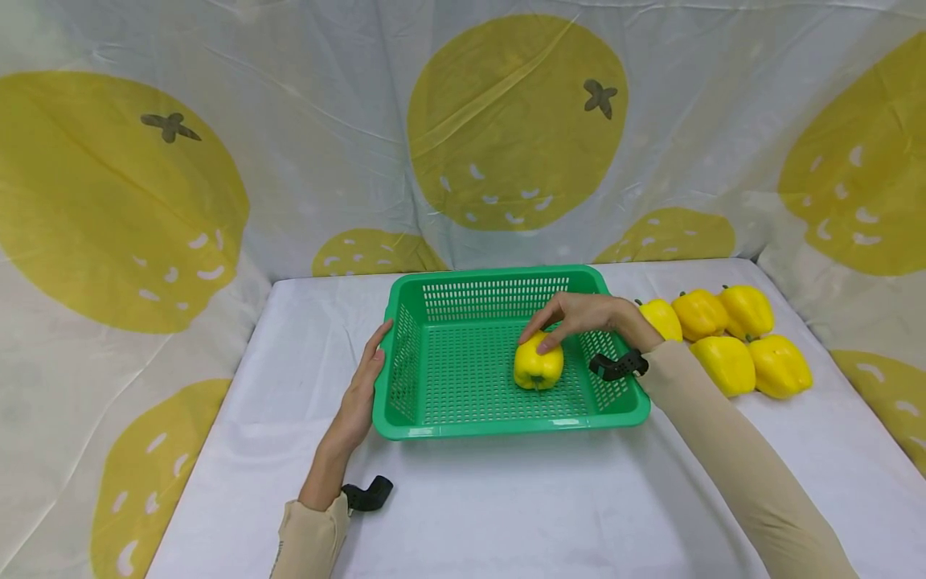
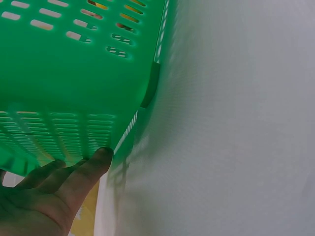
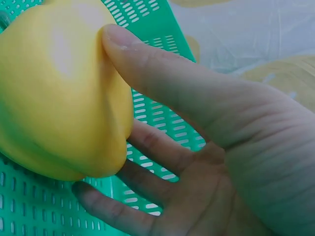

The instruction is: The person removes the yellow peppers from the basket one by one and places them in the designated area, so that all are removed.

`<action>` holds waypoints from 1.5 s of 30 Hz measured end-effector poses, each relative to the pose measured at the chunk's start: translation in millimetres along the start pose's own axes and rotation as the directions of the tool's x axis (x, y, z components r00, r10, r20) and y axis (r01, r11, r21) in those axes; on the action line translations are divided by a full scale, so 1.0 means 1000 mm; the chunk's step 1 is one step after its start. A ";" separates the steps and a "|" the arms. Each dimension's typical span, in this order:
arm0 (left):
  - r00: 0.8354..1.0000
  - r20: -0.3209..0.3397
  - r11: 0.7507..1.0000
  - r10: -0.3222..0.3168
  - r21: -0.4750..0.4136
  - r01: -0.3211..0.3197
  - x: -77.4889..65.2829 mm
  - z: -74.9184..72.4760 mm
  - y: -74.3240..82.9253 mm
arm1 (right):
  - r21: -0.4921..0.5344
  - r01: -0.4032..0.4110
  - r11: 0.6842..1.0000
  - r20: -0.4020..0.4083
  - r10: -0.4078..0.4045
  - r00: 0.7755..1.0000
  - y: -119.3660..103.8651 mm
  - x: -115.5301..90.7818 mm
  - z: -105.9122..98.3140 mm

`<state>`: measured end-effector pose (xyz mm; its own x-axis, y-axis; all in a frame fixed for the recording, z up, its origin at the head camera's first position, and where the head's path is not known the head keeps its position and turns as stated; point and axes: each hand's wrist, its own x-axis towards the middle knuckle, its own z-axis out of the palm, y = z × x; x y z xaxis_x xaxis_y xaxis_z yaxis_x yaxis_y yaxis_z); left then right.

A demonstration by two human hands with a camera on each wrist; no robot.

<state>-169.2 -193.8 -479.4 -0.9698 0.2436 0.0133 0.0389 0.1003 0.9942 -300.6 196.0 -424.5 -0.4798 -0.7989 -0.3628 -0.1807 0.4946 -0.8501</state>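
Observation:
My right hand (image 1: 579, 314) reaches over the green basket's right side and holds a yellow bell pepper (image 1: 538, 366). In the right wrist view, the thumb lies on one side of the pepper (image 3: 59, 88) and the fingers are on the other. The pepper's stem faces the near side of the basket. At the basket's left end, my left hand (image 1: 358, 394) rests against the outside of the green basket (image 1: 499, 428). Nearly straight fingers (image 2: 81, 179) touch the slotted wall under the rim in the left wrist view. Whether the pepper touches the basket floor, I cannot tell.
Several more yellow bell peppers (image 1: 723, 363) lie in a group to the right of the basket, one partly behind my right forearm. A white cloth (image 1: 506, 515) covers the table. Fabric printed with yellow fruit (image 1: 517, 121) hangs behind and at both sides.

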 end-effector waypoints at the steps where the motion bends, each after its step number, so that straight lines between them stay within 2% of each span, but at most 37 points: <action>1: 1.000 0.000 1.000 0.001 -0.001 -0.001 0.000 0.000 0.000 | 0.003 0.001 1.000 0.002 -0.001 1.000 0.000 0.000 0.000; 10: 1.000 -0.001 1.000 0.005 0.006 -0.005 -0.001 0.000 -0.001 | -0.008 -0.008 1.000 -0.001 0.008 1.000 0.000 0.001 0.002; 20: 1.000 -0.008 1.000 0.010 0.011 -0.009 0.000 0.000 -0.002 | 0.013 -0.023 1.000 -0.131 0.024 0.991 -0.004 0.000 0.004; 29: 1.000 -0.003 1.000 0.020 0.015 -0.020 0.000 -0.001 -0.003 | 0.003 -0.010 1.000 -0.165 0.011 0.986 -0.001 0.001 0.005; 37: 1.000 -0.013 1.000 0.019 0.014 -0.019 -0.001 -0.002 -0.005 | -0.021 0.050 0.999 -0.136 -0.052 0.989 -0.001 0.002 0.004; 45: 1.000 -0.021 1.000 0.009 0.013 -0.008 -0.001 0.000 -0.003 | 0.075 0.118 0.990 -0.053 -0.114 0.992 0.003 -0.003 0.000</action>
<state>-168.4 -194.5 -482.2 -0.9742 0.2245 0.0242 0.0502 0.1109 0.9926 -299.9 199.6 -425.6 -0.5010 -0.8307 -0.2430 -0.1714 0.3704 -0.9129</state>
